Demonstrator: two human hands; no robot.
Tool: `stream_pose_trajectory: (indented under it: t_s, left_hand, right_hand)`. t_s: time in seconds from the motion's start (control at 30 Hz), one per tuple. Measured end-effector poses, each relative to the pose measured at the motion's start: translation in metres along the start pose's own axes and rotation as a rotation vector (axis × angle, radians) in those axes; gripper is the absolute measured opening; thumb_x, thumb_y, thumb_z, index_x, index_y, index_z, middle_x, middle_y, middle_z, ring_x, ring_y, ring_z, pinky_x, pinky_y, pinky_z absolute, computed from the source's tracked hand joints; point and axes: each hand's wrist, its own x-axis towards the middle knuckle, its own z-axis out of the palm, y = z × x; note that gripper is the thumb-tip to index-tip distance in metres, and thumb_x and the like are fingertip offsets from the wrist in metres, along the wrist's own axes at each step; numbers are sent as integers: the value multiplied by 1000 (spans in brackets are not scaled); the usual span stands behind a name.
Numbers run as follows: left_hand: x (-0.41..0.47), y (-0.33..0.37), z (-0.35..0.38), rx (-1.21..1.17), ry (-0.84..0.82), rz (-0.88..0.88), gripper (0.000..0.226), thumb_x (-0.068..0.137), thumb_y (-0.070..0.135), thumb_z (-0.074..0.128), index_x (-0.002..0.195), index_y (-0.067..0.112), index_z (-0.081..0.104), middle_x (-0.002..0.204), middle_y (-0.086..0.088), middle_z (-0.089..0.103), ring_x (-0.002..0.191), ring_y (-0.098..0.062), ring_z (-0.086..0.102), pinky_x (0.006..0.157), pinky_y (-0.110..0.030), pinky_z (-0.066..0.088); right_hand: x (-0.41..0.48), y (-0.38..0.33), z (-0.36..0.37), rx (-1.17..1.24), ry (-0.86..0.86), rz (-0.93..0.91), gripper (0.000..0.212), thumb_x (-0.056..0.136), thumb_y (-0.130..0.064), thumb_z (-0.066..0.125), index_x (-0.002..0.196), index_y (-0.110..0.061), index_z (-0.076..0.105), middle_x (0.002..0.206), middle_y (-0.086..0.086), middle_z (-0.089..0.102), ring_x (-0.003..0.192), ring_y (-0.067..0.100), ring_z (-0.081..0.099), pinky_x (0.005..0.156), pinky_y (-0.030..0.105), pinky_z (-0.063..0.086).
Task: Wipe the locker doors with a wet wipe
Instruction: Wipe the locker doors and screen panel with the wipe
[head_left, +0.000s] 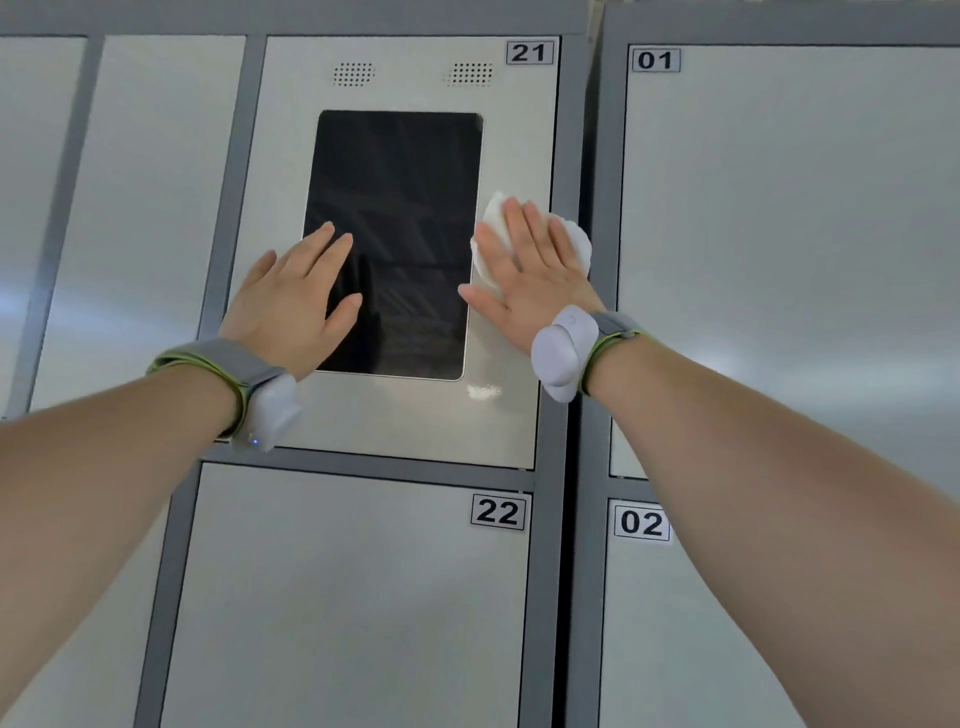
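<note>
Here, left hand (291, 296) flat on screen (405, 182); right hand (524, 275) flat, pressing wipe (575, 243) to door (415, 423).

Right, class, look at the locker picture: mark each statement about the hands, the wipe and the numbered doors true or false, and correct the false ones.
1. The right hand presses the wet wipe against door 21. True.
2. The left hand holds a second wipe. False: it rests bare and flat on the dark screen.
3. The dark screen is set in door 01. False: it sits in door 21.
4. Both wrists wear grey bands. True.
5. Door 22 lies below door 21. True.
</note>
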Motion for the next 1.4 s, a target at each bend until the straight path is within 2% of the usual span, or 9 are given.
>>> stream_pose_trajectory:
  t_s: [0.1, 0.2, 0.3, 0.33, 0.47, 0.67, 0.93, 1.27, 1.4]
  left_hand:
    - [11, -3, -1, -18, 35, 12, 57, 98, 33, 38, 149, 10, 22, 157, -10, 19, 140, -29, 26, 114, -46, 18]
    - [19, -5, -1, -48, 66, 9, 57, 98, 32, 39, 149, 10, 23, 157, -10, 19, 141, -28, 24, 115, -46, 17]
    - [29, -9, 2, -43, 77, 25, 57, 98, 33, 38, 149, 12, 22, 157, -8, 18, 141, -27, 24, 116, -45, 18]
    - [33, -11, 2, -43, 83, 35, 57, 98, 33, 38, 149, 12, 22, 157, -8, 19, 141, -27, 24, 116, -46, 18]
    - [50, -19, 2, -60, 131, 81, 57, 98, 31, 39, 148, 9, 25, 155, -11, 22, 140, -28, 26, 114, -48, 20]
    - [68, -36, 4, -78, 182, 102, 56, 98, 30, 41, 147, 8, 27, 154, -12, 25, 139, -29, 27, 114, -50, 21]
    - [81, -48, 8, -114, 222, 94, 55, 99, 30, 40, 147, 6, 27, 154, -13, 25, 141, -31, 22, 115, -48, 17]
    - [105, -58, 5, -124, 240, 53, 57, 99, 33, 35, 148, 6, 22, 156, -11, 19, 144, -27, 13, 117, -45, 9]
    - [109, -59, 5, -132, 232, 41, 58, 99, 32, 36, 149, 7, 20, 157, -10, 15, 145, -26, 9, 117, -43, 5]
  right_hand:
    - [1, -9, 5, -1, 8, 33, 72, 96, -58, 15, 151, -17, -6, 157, 13, -16, 144, 27, -18, 117, 41, -13]
    - [-13, -19, 11, 6, -5, -57, 77, 93, -63, 14, 151, -15, -5, 158, 12, -15, 145, 26, -17, 116, 39, -14]
    - [-15, -19, 13, -21, -6, -102, 88, 79, -68, -6, 152, -18, -2, 159, 9, -12, 146, 23, -14, 116, 37, -15]
    - [-10, -16, 11, -31, 2, -91, 88, 79, -67, -7, 152, -19, -2, 159, 8, -11, 146, 22, -14, 116, 36, -15]
    - [32, -2, -6, -39, 23, 35, 72, 95, -60, 14, 152, -19, -3, 159, 8, -13, 146, 22, -14, 116, 36, -13]
    - [68, -2, -14, -24, 65, 162, 72, 97, -58, 15, 151, -17, -5, 158, 11, -13, 145, 24, -14, 117, 39, -11]
    - [47, -10, -4, -61, 75, 39, 72, 96, -56, 18, 152, -17, -4, 159, 9, -12, 146, 22, -14, 117, 35, -13]
    - [94, 2, -21, -12, 89, 216, 74, 97, -57, 18, 151, -11, -4, 159, 10, -11, 146, 23, -13, 117, 36, -11]
    - [78, 0, -17, -28, 83, 104, 74, 96, -57, 19, 151, -13, -4, 159, 9, -13, 146, 21, -14, 117, 34, -12]
